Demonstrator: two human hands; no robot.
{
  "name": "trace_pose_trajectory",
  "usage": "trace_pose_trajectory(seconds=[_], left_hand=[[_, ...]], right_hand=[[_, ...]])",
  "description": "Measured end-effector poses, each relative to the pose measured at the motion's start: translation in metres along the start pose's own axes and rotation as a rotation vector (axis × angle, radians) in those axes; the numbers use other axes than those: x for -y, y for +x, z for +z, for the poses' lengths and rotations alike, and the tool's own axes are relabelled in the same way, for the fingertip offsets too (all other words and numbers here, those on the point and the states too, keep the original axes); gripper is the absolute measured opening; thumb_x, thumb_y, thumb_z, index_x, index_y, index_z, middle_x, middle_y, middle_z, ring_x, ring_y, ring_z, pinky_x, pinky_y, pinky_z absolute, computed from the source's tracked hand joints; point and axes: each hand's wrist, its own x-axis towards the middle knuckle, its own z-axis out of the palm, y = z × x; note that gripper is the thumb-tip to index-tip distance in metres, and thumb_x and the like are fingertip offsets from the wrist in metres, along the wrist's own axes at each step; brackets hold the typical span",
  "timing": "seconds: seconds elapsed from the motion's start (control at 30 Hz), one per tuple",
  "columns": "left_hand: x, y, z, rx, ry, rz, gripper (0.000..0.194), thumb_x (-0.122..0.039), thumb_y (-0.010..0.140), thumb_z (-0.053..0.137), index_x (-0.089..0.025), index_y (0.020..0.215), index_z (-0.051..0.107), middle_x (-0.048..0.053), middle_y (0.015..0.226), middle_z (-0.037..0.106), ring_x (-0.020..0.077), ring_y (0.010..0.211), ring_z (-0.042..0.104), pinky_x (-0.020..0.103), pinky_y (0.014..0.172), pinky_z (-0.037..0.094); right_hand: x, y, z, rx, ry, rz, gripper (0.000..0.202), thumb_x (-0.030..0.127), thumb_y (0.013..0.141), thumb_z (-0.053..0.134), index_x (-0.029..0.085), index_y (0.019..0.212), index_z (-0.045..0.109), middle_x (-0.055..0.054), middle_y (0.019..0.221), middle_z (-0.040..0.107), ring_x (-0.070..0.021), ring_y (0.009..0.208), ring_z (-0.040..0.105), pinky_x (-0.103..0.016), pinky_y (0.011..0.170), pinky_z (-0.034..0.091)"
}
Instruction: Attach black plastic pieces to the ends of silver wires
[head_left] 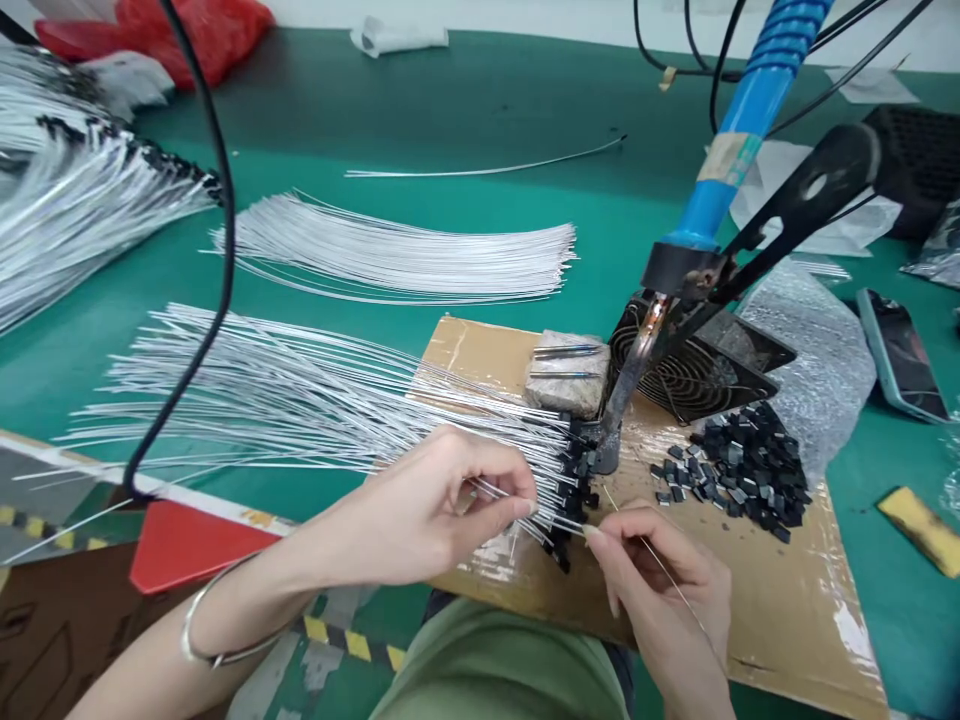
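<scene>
My left hand (450,505) is closed in a pinch around a white wire (559,520) whose tip points right. My right hand (664,590) meets the end of that wire with thumb and forefinger; a thin strand of solder wire (667,575) runs through its fingers. Whether a small part sits between the right fingertips is hidden. Beneath and beyond my left hand lies a loose bundle of white wires (300,390) with black connectors (576,465) at their right ends. Just above the hands, a soldering iron (637,360) with a blue handle slants down, its tip end near the connectors.
A pile of small black connectors (750,470) lies on the cardboard sheet (787,590), beside a fan (686,370). Another wire bundle (405,250) rests farther back on the green table (465,110). A black cable (225,200) hangs at left. At right are a phone (900,355) and yellow sponge (922,530).
</scene>
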Motion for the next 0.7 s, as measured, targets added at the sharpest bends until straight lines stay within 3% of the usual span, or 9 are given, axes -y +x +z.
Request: trace_pose_trajectory(seconds=[0.1,0.23,0.33,0.5,0.63,0.7], left_hand=[[0.000,-0.002,0.005,-0.024,0.074,0.009,0.024,-0.030,0.102,0.055,-0.019,0.088,0.072,0.002,0.073,0.071,0.0148,0.062,0.058,0.024,0.048,0.032],[-0.002,-0.002,0.023,-0.103,0.142,0.063,0.019,-0.028,0.102,0.056,-0.023,0.115,0.070,0.003,0.090,0.074,0.0181,0.079,0.065,0.026,0.067,0.044],[-0.004,0.002,0.036,-0.082,0.083,0.054,0.021,-0.027,0.105,0.051,-0.022,0.099,0.070,0.001,0.081,0.067,0.0161,0.072,0.058,0.027,0.065,0.040],[-0.005,0.015,0.044,-0.089,-0.213,-0.061,0.022,-0.033,0.097,0.058,-0.019,0.081,0.063,-0.007,0.059,0.042,0.0110,0.053,0.032,0.026,0.049,0.023],[-0.007,0.021,0.042,-0.155,-0.376,-0.061,0.022,-0.032,0.091,0.062,-0.016,0.075,0.063,-0.006,0.059,0.045,0.0094,0.053,0.031,0.024,0.048,0.021],[-0.007,0.022,0.041,-0.174,-0.400,-0.080,0.024,-0.034,0.089,0.063,-0.015,0.075,0.065,-0.005,0.059,0.049,0.0092,0.052,0.033,0.023,0.048,0.022]], right_hand=[[0.001,0.000,0.000,0.023,-0.043,-0.058,0.028,0.032,0.090,0.076,0.022,0.066,0.067,0.005,0.061,0.050,-0.0091,0.055,0.040,-0.026,0.052,0.027],[-0.002,0.001,0.000,0.046,-0.071,-0.109,0.028,0.031,0.094,0.073,0.022,0.068,0.067,0.005,0.064,0.051,-0.0095,0.057,0.042,-0.026,0.054,0.028],[-0.004,0.001,0.000,0.042,-0.084,-0.111,0.030,0.032,0.095,0.073,0.021,0.068,0.066,0.005,0.063,0.051,-0.0094,0.057,0.042,-0.026,0.054,0.029],[-0.007,0.002,0.000,0.028,-0.058,-0.053,0.032,0.038,0.098,0.069,0.021,0.071,0.069,0.005,0.060,0.050,-0.0083,0.053,0.045,-0.024,0.051,0.031],[-0.009,0.005,-0.002,-0.060,0.031,0.030,0.035,0.045,0.100,0.068,0.021,0.074,0.075,0.005,0.061,0.054,-0.0055,0.046,0.049,-0.020,0.047,0.036],[-0.010,0.007,-0.004,-0.083,0.083,0.004,0.038,0.049,0.102,0.064,0.022,0.080,0.080,0.003,0.066,0.060,-0.0059,0.046,0.053,-0.019,0.045,0.040]])
